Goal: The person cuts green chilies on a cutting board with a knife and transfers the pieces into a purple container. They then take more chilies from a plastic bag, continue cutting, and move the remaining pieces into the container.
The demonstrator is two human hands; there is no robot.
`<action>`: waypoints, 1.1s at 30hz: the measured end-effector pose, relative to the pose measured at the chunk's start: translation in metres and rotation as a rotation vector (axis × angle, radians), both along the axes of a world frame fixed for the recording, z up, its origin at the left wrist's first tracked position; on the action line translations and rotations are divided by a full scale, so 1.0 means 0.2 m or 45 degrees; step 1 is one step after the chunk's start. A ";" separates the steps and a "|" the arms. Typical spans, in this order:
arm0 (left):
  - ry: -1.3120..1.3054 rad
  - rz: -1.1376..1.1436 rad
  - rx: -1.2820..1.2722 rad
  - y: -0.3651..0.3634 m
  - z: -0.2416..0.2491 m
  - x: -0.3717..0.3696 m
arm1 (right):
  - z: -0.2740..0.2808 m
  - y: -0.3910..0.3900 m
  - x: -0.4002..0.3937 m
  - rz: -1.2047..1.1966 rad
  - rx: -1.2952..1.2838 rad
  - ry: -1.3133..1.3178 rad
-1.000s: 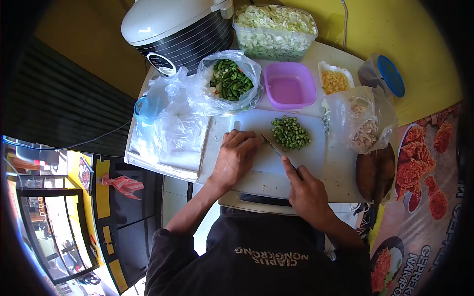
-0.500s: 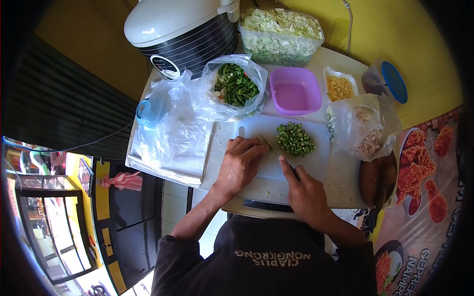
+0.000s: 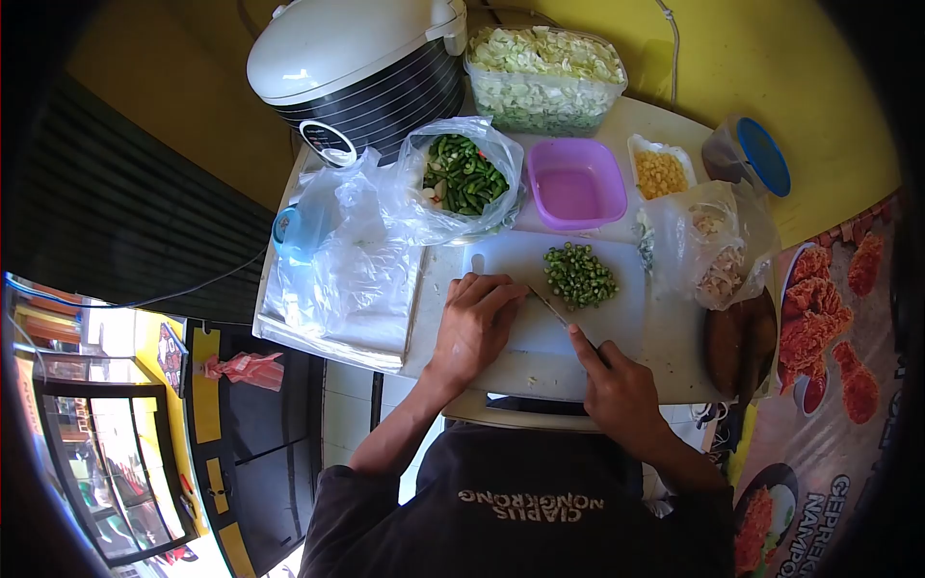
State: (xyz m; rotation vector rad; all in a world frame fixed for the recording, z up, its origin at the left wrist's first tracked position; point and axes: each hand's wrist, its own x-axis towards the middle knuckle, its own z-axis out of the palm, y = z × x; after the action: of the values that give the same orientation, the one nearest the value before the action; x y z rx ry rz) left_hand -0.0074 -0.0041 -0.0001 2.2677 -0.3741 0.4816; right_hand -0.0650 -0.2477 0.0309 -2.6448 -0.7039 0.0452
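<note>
One knife (image 3: 551,308) in R grip (image 3: 621,385), chopped grn veg (image 3: 580,275) fwd, on brd (image 3: 617,323)

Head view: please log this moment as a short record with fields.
Right hand: knife in its grip
Left hand: fingers bent near the blade's tip; anything pinched there is hidden
Cutting board: chopped green pieces in a pile
Beyond board: open bag of green chillies, purple tub
Back: rice cooker, shredded cabbage in a clear container
</note>
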 end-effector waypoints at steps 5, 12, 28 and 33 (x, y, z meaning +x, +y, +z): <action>0.013 -0.030 -0.061 0.01 0.00 0.01 | -0.03 -0.01 0.00 -0.068 0.054 -0.044; 0.021 0.085 -0.005 -0.04 0.01 -0.01 | -0.01 0.03 0.01 -0.088 0.145 -0.061; 0.007 0.040 0.026 -0.03 0.00 0.00 | -0.03 0.05 0.02 0.004 -0.036 -0.010; 0.019 0.069 -0.006 -0.04 0.01 0.01 | -0.03 0.13 0.07 -0.001 -0.056 -0.041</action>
State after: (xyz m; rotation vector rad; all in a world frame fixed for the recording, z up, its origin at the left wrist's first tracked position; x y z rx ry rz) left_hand -0.0060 -0.0116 0.0015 2.2804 -0.3041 0.4925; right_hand -0.0500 -0.2220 0.0255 -2.6934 -0.7204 0.0184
